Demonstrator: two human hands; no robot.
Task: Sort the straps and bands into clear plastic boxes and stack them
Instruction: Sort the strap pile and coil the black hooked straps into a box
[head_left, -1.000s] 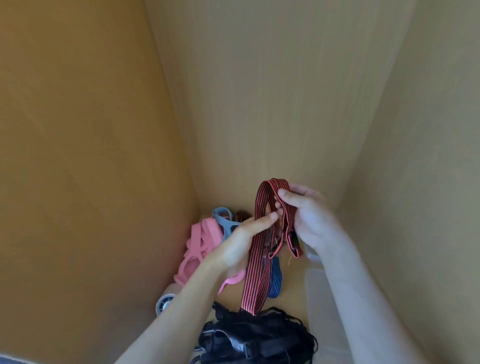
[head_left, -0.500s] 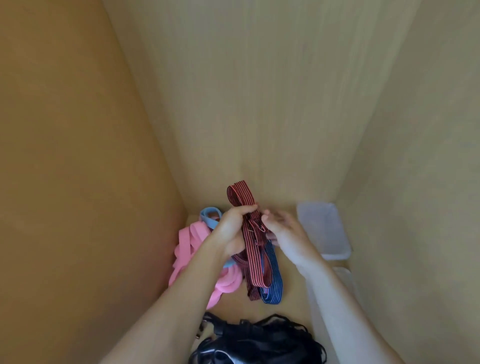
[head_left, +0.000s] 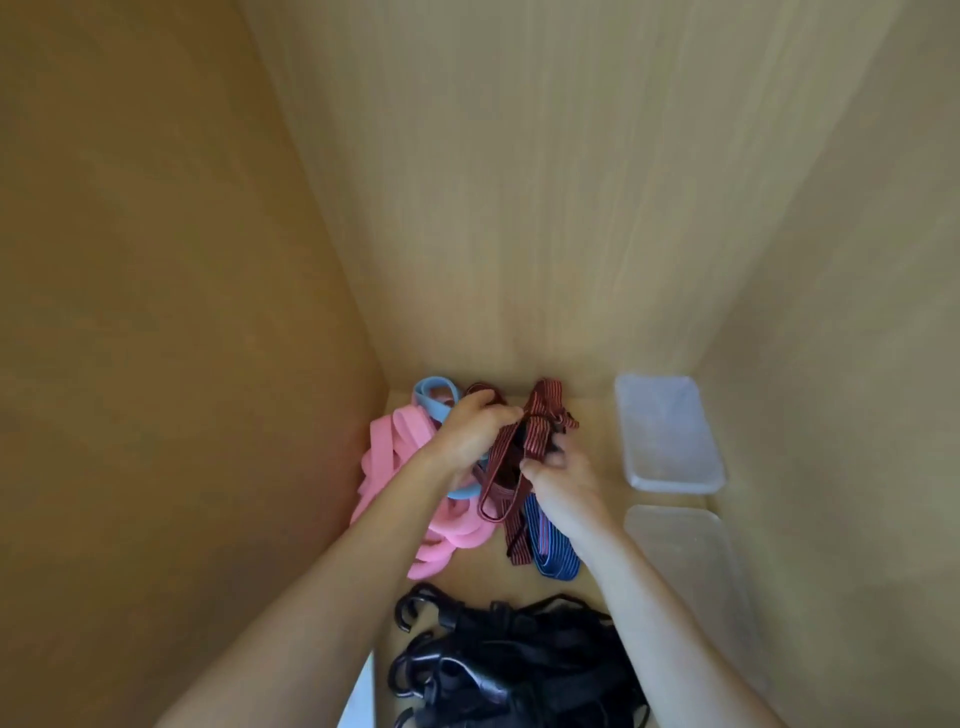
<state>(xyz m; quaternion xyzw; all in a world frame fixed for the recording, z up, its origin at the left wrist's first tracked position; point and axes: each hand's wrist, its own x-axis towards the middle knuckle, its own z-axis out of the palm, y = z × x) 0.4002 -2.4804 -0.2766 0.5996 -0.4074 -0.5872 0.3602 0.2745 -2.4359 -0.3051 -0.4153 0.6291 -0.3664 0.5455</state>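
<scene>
Head view shows the red striped strap (head_left: 543, 410) now gathered into short loops low over the cupboard floor. A second ago it hung long from hands raised well above the pile, and half a second ago it was only partly folded. Both hands grip it: the left hand (head_left: 470, 439) has its fingers curled round the upper loops, and the right hand (head_left: 558, 475) pinches the lower fold with bent fingers. One end of the strap trails onto the floor beside the blue striped strap (head_left: 553, 548).

The bundling suggests the strap is nearly compact enough to drop into the clear box (head_left: 675, 482), which sits open at the floor's back right corner and appears empty. A second clear piece (head_left: 685, 551) lies along the right edge, box or lid I cannot tell.

The pink bands (head_left: 405, 431) and light-blue band (head_left: 431, 397) lie unsorted at the back left, and the black hooked straps (head_left: 519, 654) at the front edge.
</scene>
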